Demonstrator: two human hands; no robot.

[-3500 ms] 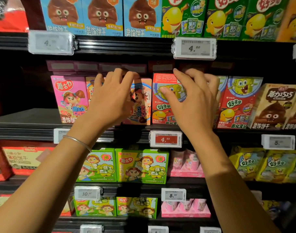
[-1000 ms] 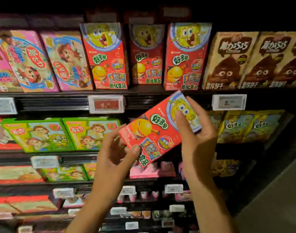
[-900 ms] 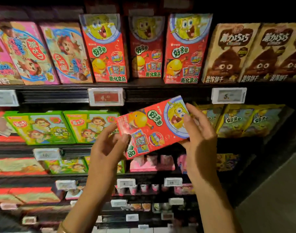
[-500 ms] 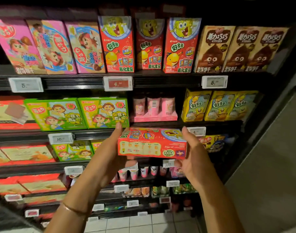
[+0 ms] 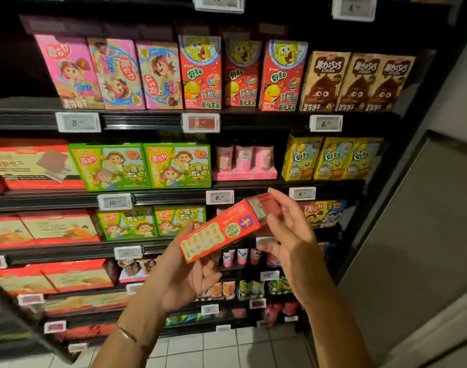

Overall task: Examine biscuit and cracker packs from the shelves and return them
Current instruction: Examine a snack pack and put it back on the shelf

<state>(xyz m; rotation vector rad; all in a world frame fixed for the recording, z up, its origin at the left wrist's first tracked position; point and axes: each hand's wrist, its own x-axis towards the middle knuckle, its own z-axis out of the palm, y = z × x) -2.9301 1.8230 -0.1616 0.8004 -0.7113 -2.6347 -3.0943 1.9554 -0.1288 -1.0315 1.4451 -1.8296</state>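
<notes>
Red snack box (image 5: 227, 229), rotated from front to side panel (examination continues), gripped by left hand (image 5: 184, 277) and right hand (image 5: 290, 243).

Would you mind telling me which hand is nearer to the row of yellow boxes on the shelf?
Right. The right hand sits just below the yellow boxes, holding the red box; the left hand is lower and farther left.

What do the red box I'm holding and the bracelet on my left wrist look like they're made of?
The red box looks like thin printed cardboard, slightly glossy: crisp folded edges, flat panels, soft sheen. The bracelet looks like thin metal, maybe gold-toned: a narrow band catching light, too small to be sure.
</notes>
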